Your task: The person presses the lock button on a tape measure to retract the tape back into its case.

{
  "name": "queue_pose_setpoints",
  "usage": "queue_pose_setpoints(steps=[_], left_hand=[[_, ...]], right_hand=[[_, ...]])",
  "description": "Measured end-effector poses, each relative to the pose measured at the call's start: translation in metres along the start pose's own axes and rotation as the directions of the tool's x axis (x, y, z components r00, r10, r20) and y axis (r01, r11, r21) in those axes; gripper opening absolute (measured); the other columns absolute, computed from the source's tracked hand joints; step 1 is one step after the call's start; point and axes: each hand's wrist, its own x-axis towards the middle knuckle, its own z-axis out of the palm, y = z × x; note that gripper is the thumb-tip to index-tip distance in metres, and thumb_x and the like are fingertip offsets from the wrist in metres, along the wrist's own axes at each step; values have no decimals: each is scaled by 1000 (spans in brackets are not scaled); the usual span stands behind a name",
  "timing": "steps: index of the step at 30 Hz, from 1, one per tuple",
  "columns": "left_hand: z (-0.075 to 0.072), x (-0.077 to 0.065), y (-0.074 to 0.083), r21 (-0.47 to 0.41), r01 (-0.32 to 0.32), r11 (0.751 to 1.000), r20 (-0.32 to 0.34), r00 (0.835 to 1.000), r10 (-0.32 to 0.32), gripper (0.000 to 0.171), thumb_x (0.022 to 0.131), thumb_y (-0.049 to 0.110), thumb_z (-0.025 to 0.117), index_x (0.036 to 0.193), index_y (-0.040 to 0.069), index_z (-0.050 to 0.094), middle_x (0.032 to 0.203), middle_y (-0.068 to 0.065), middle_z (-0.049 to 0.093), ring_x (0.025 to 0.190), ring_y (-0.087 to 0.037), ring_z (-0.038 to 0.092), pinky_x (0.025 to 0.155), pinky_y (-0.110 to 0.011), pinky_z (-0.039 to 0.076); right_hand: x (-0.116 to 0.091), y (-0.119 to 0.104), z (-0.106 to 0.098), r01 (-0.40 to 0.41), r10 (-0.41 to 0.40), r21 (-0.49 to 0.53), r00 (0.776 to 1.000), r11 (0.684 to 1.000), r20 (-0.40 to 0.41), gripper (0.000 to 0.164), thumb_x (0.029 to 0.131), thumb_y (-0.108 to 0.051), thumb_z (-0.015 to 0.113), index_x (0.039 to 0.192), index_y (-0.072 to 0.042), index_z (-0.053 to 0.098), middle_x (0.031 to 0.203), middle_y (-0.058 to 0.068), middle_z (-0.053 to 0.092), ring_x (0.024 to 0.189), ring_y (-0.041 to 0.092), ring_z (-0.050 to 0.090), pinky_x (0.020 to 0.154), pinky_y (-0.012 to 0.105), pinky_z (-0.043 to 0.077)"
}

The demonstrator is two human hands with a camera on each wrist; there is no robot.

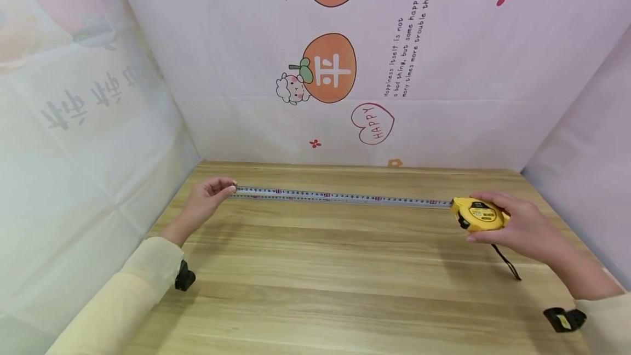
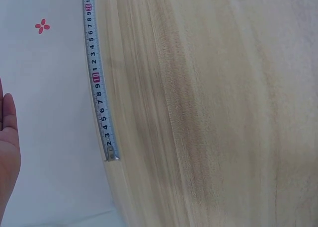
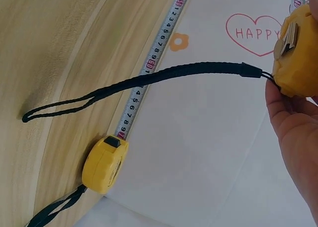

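Observation:
In the head view my left hand point(image 1: 209, 196) pinches the end of an extended tape blade point(image 1: 296, 192). At the right my right hand point(image 1: 529, 229) grips the yellow tape measure point(image 1: 480, 215) from which that blade runs. Its black wrist strap point(image 3: 189, 70) hangs loose in the right wrist view. A second yellow tape measure point(image 3: 103, 167) lies on the table there, its own blade point(image 3: 161, 40) drawn out along the table's back. That blade's metal hook point(image 2: 112, 156) shows in the left wrist view; the pinched blade end is outside that view.
The wooden table point(image 1: 315, 278) meets a printed cloth backdrop point(image 1: 453, 125) at the back, with more cloth at both sides. A second black strap point(image 3: 57, 207) trails from the lying tape measure. Small black cameras point(image 1: 184, 276) sit at both wrists.

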Motion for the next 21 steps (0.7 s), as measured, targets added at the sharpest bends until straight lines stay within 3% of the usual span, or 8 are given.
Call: queue_pose_setpoints(steps=[10, 16, 21], left_hand=[[6, 2, -3, -23, -18, 1000, 28, 999, 18, 24, 97, 8, 61, 112, -11, 62, 94, 1, 66, 90, -23, 62, 75, -19, 51], [6, 1, -4, -42, -35, 999, 32, 999, 37, 25, 97, 8, 60, 112, -12, 61, 92, 4, 65, 87, -14, 61, 75, -18, 50], [7, 2, -4, -37, -36, 999, 34, 999, 37, 24, 97, 7, 60, 111, -12, 62, 94, -1, 66, 89, -20, 62, 76, -19, 51]], right_hand=[[1, -1, 3, 19, -20, 44, 1000, 999, 19, 81, 64, -21, 92, 133, -1, 55, 124, 24, 55, 89, -3, 49, 65, 15, 46], [1, 0, 5, 11, -12, 55, 1000, 998, 18, 81, 64, -20, 92, 133, 0, 54, 123, 24, 55, 87, -3, 50, 64, 16, 47], [2, -3, 5, -25, 22, 72, 999, 997, 37, 81, 65, -20, 92, 133, 0, 53, 119, 22, 57, 85, 0, 53, 63, 19, 49]])
